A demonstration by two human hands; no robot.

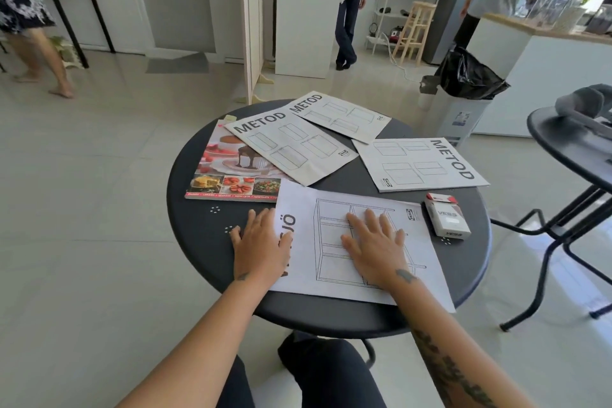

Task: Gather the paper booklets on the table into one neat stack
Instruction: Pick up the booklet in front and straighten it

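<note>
Both palms flat, fingers spread, left hand (261, 242) and right hand (376, 247) pin the near booklet (334, 242); gathering barely begun, next I slide it toward the far METOD booklets (291, 149).

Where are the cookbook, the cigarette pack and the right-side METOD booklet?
cookbook (228, 172): head view, on its cover photo of the chocolate dessert.
cigarette pack (447, 219): head view, on its white front face.
right-side METOD booklet (418, 162): head view, on its cover drawings.
</note>
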